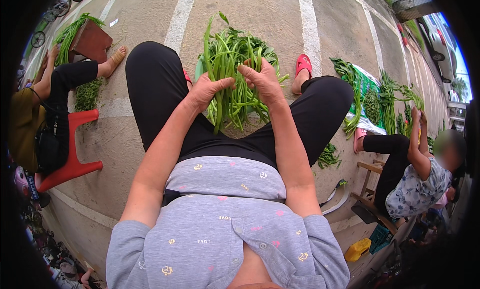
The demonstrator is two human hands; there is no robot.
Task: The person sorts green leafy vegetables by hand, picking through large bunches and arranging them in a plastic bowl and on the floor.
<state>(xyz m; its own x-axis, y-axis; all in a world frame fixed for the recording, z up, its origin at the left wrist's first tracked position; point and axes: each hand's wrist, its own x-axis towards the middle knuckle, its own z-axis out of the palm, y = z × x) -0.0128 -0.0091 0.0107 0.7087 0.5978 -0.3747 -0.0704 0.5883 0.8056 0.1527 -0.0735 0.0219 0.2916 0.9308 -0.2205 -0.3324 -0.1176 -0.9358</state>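
Both hands are over a heap of leafy green vegetable stems (240, 48) between my knees. My left hand (210, 89) is closed round several long stems, its thumb across them. To its right, my right hand (263, 80) grips a few more stems, with thumb and forefinger towards the left hand. The rim of a light green basin (200, 68) shows at the heap's left side; the stems hide most of it.
At the left a person sits by a red plastic stool (84, 118) and a reddish-brown box (90, 41) with greens. At the right another person holds greens beside a green and white sack (369, 79). Loose leaves (329, 156) lie near my right knee.
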